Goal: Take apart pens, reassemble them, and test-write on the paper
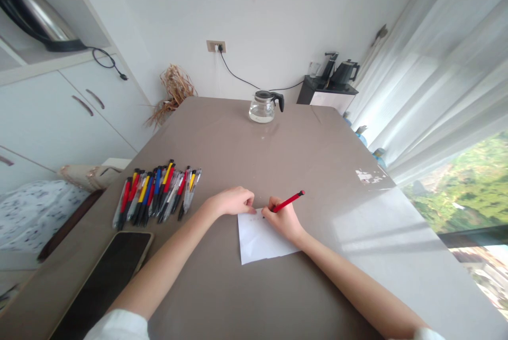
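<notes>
A small white sheet of paper [257,244] lies on the table in front of me, with a few faint marks near its top edge. Pinched in my right hand [286,222] is a red pen [289,200], slanting up to the right, its tip at the upper part of the sheet. My left hand [234,201] has its fingers curled and holds the paper down at its top left edge, close to the pen tip. Left of that hand lies a row of pens [156,191] in red, yellow, blue and clear, with black parts.
A phone [107,282] lies beside my left forearm. Toward the far edge of the brown table [222,139] stands a glass pot [262,108] with a black lid and handle. Beyond are a black stand [327,86] with a kettle [344,72], and a curtained window at right.
</notes>
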### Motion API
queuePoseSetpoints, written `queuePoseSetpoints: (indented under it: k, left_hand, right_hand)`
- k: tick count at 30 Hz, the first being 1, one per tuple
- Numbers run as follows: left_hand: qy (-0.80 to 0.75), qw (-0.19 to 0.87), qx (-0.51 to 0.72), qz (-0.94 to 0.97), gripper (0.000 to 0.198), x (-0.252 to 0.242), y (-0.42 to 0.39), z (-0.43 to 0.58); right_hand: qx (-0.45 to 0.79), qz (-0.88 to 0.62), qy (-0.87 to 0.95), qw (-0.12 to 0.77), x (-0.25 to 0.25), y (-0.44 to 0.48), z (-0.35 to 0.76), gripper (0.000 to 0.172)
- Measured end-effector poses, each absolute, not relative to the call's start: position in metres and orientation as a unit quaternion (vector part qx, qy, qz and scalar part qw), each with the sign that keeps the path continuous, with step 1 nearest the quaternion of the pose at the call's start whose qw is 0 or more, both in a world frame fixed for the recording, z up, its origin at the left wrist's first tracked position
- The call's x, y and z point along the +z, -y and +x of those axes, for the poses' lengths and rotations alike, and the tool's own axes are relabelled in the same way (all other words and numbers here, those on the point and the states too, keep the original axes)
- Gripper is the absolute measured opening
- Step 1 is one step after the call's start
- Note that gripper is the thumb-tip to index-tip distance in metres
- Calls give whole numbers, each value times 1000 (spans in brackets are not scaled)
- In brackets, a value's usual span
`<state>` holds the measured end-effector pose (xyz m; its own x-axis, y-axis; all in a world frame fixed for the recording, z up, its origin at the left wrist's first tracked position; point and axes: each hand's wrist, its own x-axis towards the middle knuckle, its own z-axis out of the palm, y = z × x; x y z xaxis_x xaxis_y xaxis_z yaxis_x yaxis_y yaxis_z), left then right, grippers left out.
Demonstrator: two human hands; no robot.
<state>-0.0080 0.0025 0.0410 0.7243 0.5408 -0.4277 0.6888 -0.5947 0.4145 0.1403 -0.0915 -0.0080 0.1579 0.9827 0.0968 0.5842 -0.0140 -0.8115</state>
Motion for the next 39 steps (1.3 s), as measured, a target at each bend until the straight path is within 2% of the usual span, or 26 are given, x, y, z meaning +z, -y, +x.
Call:
queuePoseSetpoints:
  k: [39]
  left_hand:
    - [-347,287,-137,882,29,42,-3,-8]
  right_hand:
    - [265,-660,581,396,-9,93,140,19]
